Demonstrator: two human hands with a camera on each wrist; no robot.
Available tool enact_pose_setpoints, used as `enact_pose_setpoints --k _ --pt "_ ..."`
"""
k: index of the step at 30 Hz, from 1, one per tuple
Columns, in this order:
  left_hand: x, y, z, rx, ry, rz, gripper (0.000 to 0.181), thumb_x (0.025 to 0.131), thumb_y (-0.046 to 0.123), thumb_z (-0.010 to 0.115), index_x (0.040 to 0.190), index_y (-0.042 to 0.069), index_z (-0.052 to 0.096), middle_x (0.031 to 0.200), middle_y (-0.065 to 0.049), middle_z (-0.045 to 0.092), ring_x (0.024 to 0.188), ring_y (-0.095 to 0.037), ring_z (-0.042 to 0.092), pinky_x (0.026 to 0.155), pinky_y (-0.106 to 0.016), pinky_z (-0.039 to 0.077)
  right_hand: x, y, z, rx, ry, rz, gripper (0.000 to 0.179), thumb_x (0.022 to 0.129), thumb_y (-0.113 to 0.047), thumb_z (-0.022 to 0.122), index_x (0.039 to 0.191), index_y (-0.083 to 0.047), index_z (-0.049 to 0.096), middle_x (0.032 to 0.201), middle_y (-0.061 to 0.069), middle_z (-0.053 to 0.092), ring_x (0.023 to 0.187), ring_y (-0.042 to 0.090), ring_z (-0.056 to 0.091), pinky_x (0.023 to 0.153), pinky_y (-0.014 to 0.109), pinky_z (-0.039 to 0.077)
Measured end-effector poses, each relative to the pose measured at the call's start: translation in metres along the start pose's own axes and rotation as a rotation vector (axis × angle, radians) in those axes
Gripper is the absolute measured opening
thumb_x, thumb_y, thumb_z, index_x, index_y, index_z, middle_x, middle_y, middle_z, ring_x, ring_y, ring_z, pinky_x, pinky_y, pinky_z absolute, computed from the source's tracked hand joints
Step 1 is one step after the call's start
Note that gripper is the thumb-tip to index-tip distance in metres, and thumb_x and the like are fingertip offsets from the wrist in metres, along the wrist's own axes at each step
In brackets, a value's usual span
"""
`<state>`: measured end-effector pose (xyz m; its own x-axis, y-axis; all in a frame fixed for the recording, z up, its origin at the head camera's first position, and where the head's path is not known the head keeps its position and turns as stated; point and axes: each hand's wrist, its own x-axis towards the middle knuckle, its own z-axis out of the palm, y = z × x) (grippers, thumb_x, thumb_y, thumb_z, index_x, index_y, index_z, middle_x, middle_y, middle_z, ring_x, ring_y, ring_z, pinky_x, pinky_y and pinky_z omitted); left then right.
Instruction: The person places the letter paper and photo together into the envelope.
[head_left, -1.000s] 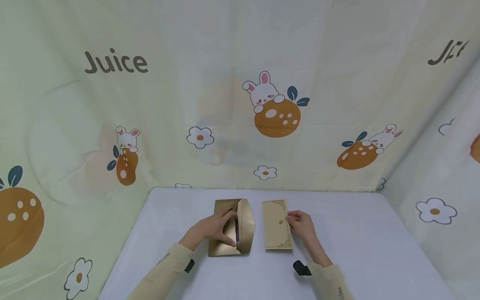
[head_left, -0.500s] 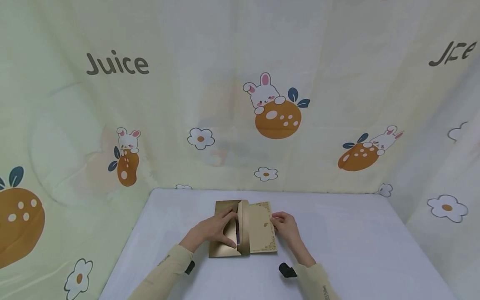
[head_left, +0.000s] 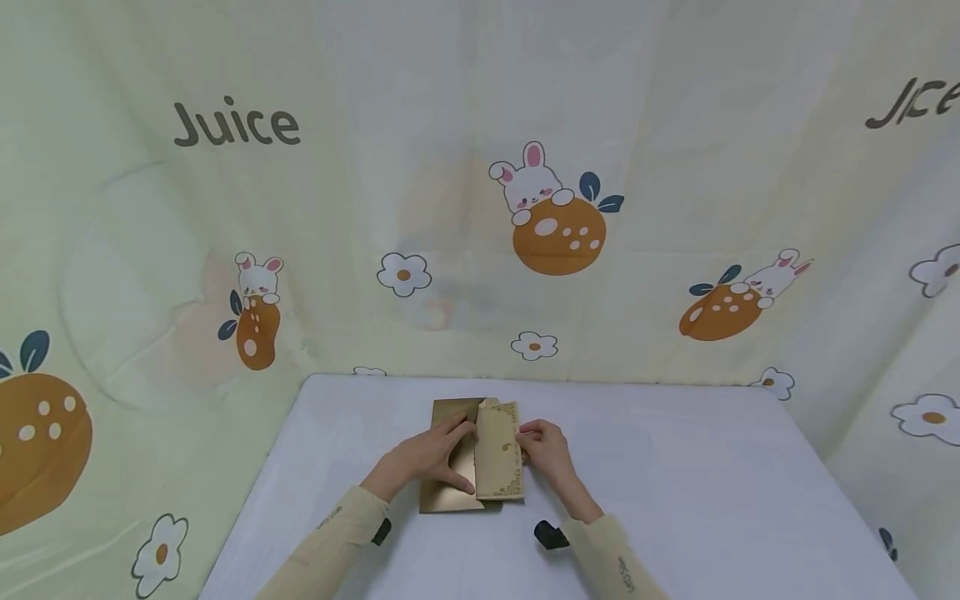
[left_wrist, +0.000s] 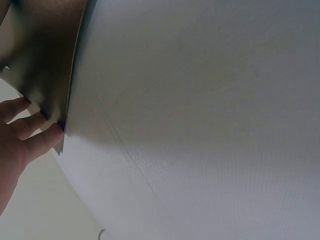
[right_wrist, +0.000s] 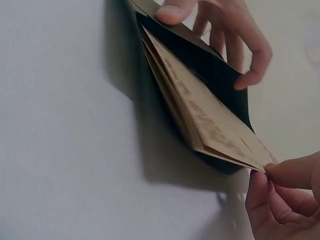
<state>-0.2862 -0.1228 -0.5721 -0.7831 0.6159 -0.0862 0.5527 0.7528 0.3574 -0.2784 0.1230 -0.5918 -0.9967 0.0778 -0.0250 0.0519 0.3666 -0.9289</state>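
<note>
A gold envelope (head_left: 448, 498) lies on the white table, its mouth facing right. My left hand (head_left: 426, 458) spans it, thumb and index finger gripping the pocket's edge. In the right wrist view the dark mouth (right_wrist: 220, 80) gapes between that thumb and finger. A folded cream card (head_left: 497, 457) with gold corner ornament lies over the envelope's flap, its left edge at the mouth. I cannot tell whether that edge is inside. My right hand (head_left: 550, 454) pinches the card's right edge between thumb and fingers.
White cloth covers the table (head_left: 675, 475). Behind it hangs a curtain (head_left: 450, 208) printed with rabbits, oranges and flowers. A black wrist camera (head_left: 551, 535) sits below the right hand, near the tabletop.
My right hand has carried the card leftward from beside the envelope, across the flap to the mouth. The left hand and the envelope have stayed in place.
</note>
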Motion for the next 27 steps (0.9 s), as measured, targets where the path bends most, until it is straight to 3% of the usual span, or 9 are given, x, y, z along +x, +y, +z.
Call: enact_pose_setpoints --k 15,27 --pt "0.001 0.001 -0.003 0.004 -0.011 -0.008 0.097 0.07 0.071 0.077 0.146 0.025 0.038 0.164 -0.02 0.026 0.145 -0.036 0.041 0.107 -0.05 0.047 0.001 -0.009 0.027 -0.054 -0.139 -0.045 0.022 0.093 -0.003 0.066 0.113 0.007 0.067 0.082 0.014 0.073 0.062 0.018 0.067 0.055 0.026 0.054" --pt "0.0 0.0 -0.002 0.012 -0.014 -0.01 0.102 0.07 0.072 0.076 0.15 0.025 0.035 0.164 -0.021 0.025 0.146 -0.036 0.038 0.107 -0.05 0.047 -0.001 -0.011 0.044 -0.053 -0.193 -0.082 0.023 0.092 -0.001 0.065 0.113 0.007 0.066 0.078 0.014 0.071 0.056 0.013 0.063 0.052 0.025 0.053"
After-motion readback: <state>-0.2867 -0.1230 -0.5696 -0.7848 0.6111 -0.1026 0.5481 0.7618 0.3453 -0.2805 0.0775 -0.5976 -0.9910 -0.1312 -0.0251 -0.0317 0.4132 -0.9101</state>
